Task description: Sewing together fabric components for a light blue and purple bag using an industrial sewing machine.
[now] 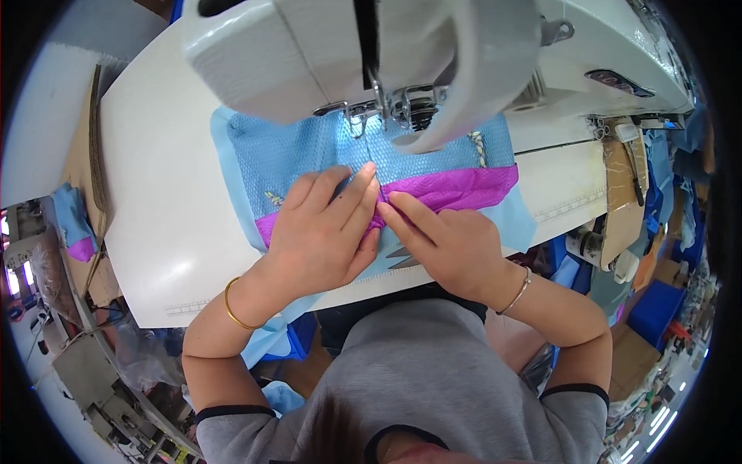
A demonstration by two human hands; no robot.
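A light-blue textured fabric piece with a purple band point(464, 188) lies under the needle area of a white sewing machine point(495, 69). Beneath it spreads a smooth pale-blue cloth point(514, 220). My left hand point(317, 232) rests flat on the fabric, fingers stretched toward the presser foot point(357, 124). Beside it, the extended index and middle fingers of my right hand point(456, 243) press on the purple band near a vertical seam. Two pointed metal blades, apparently thread snips point(402, 259), stick out from under my right palm, where curled fingers hide the handle.
The white machine table point(162, 209) extends left, with a ruler strip along its front edge. At right lie a cardboard piece point(622, 201) with tools on it and a blue bin point(655, 309). A blue and purple fabric piece point(73, 220) hangs at far left.
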